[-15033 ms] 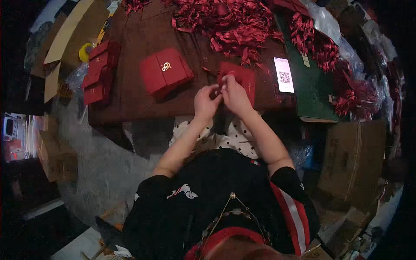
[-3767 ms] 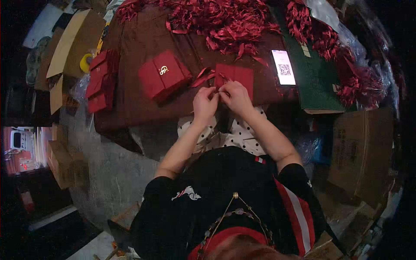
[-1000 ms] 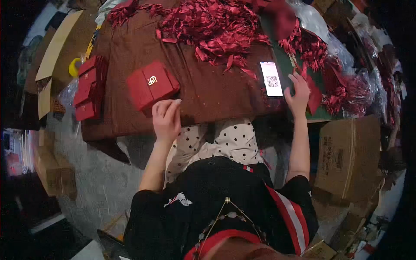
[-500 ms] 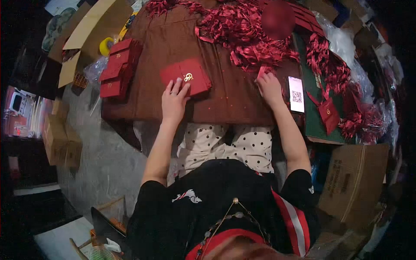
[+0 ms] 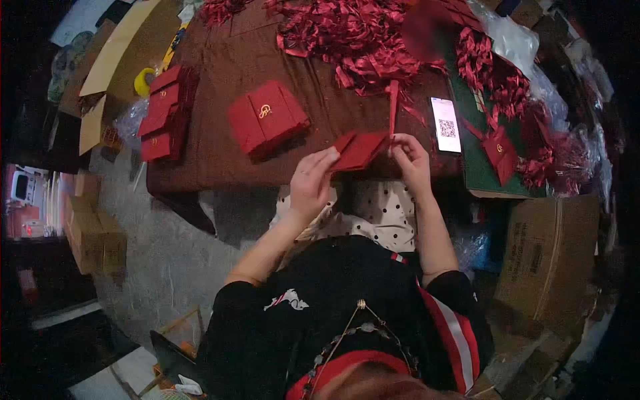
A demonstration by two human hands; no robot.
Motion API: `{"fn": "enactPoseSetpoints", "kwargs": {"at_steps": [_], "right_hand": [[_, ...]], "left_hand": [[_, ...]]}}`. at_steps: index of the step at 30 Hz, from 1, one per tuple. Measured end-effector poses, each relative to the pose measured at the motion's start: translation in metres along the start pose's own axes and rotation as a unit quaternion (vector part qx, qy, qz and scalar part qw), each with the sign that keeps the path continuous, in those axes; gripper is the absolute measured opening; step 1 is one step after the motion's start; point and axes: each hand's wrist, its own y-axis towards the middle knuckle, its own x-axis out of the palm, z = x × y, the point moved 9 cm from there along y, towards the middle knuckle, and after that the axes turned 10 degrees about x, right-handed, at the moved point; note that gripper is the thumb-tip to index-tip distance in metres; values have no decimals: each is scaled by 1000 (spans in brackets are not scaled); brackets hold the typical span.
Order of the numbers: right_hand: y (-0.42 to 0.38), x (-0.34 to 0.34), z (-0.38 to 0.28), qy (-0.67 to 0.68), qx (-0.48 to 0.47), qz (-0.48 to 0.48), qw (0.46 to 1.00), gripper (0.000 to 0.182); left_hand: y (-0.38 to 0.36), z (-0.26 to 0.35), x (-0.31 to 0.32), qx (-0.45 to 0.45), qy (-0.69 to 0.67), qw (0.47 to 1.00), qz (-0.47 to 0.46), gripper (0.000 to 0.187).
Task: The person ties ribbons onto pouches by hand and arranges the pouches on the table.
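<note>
My left hand point(image 5: 313, 181) grips the left side of a red pouch point(image 5: 360, 151), held partly open above the table's front edge. My right hand point(image 5: 410, 162) pinches a red ribbon point(image 5: 394, 110) that rises beside the pouch's right side. Left of the held pouch, a stack of red pouches point(image 5: 283, 120) with a gold logo lies on the brown cloth. The large heap of red ribbons point(image 5: 353, 43) is beyond my hands.
More red pouches point(image 5: 163, 117) are piled at the table's left edge. A phone point(image 5: 446, 125) showing a code lies on the right. Another pouch point(image 5: 499, 155) rests on a green board point(image 5: 477, 175). Cardboard boxes point(image 5: 550, 257) stand at both sides.
My left hand has moved right from the stack and now holds one pouch. My right hand has drawn the ribbon nearer, beside that pouch. The view has shifted slightly.
</note>
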Motion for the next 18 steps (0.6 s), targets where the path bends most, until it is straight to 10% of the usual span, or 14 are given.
{"fn": "enactPoseSetpoints", "kwargs": {"at_steps": [6, 10, 15, 18], "right_hand": [[-16, -25, -11, -60, -29, 58, 996, 12], [-11, -6, -3, -125, -34, 53, 990, 10], [5, 23, -10, -262, -97, 71, 958, 18], [17, 28, -6, -327, -119, 86, 934, 19]], "left_hand": [[-9, -55, 30, -204, 145, 964, 90, 71], [-16, -69, 48, -402, -56, 913, -34, 100], [-13, -41, 45, -294, 128, 898, -301, 49], [7, -28, 19, -265, 182, 922, -217, 41]]}}
